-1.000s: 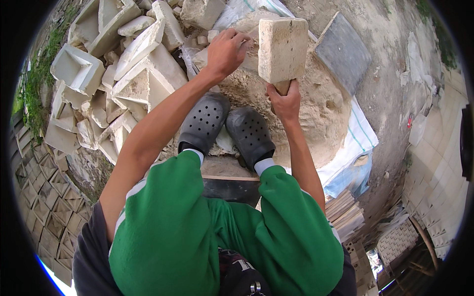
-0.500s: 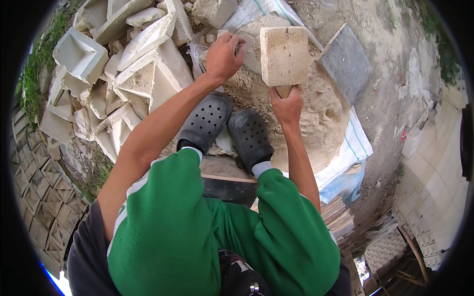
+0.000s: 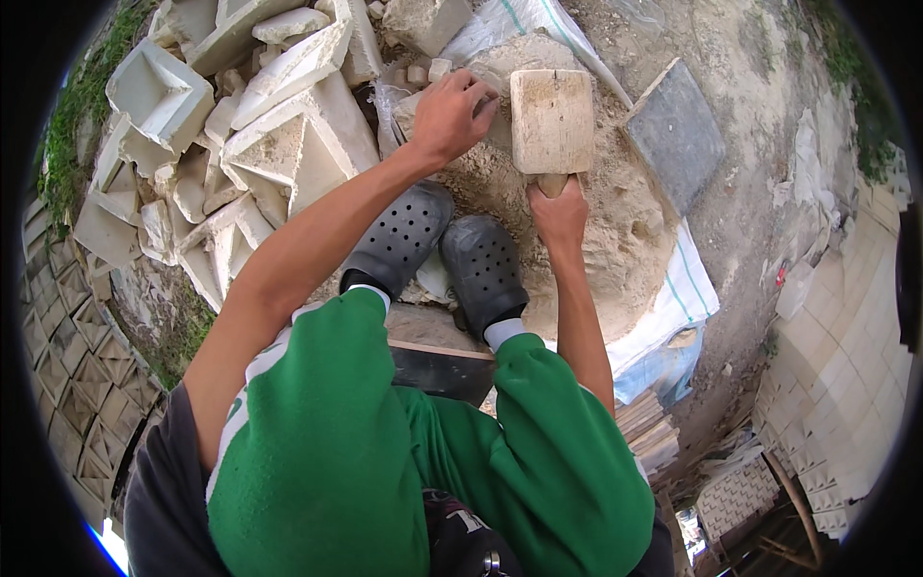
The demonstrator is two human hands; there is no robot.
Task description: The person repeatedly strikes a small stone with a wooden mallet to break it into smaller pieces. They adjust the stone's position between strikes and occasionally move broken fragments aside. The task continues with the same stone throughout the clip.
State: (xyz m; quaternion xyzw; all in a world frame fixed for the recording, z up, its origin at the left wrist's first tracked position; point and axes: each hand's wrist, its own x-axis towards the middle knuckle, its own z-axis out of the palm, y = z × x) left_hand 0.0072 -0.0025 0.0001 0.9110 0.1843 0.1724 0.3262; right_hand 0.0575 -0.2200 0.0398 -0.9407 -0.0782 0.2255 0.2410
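Note:
My right hand [image 3: 560,213] grips the short handle of a blocky wooden mallet [image 3: 552,120], its pale square head raised over a mound of sandy material [image 3: 615,240]. My left hand [image 3: 452,115] rests with curled fingers on a pale stone piece [image 3: 500,72] at the top of the mound, just left of the mallet head. I sit with green trousers and grey perforated clogs [image 3: 481,269] planted at the foot of the mound.
A heap of broken and whole white moulded stone blocks [image 3: 279,135] lies to the left. A grey square slab [image 3: 678,135] lies on dirt to the right. White woven sacking [image 3: 673,298] sits under the mound. Stacked patterned tiles [image 3: 827,385] are at right; more tiles [image 3: 67,365] are at left.
The mallet head has shifted slightly down and left, nearer the stone. My left hand has stayed on the stone piece; the view moved a little.

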